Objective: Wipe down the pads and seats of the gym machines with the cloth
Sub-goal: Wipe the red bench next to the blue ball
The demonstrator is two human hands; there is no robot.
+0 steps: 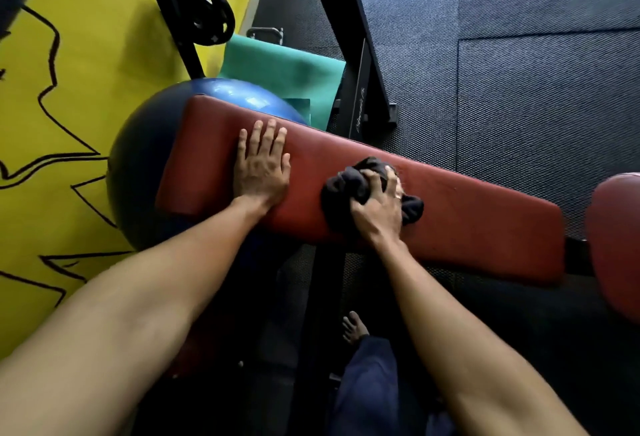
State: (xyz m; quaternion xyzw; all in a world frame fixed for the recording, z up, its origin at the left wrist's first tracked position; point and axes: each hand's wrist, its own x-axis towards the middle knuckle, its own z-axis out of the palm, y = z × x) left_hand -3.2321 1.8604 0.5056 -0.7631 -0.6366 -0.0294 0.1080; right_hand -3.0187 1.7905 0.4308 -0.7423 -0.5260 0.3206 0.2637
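right hand [375,208] has its fingers [374,179] bunched round the black cloth [341,189] on the red pad [467,213]; left hand [261,167] lies flat, fingers straight, just beside it

The cloth [349,189] is dark, nearly black, and bunched into a wad under the curled fingers of the right hand [379,208]. Its larger folds spill out left of the grip, and a smaller lump sticks out to the right. Directly beneath the grip lies the long red bench pad [467,220], smooth with rounded corners, stretching well to both sides. Past its right end, apart from it, sits a rounded red seat pad [616,245].
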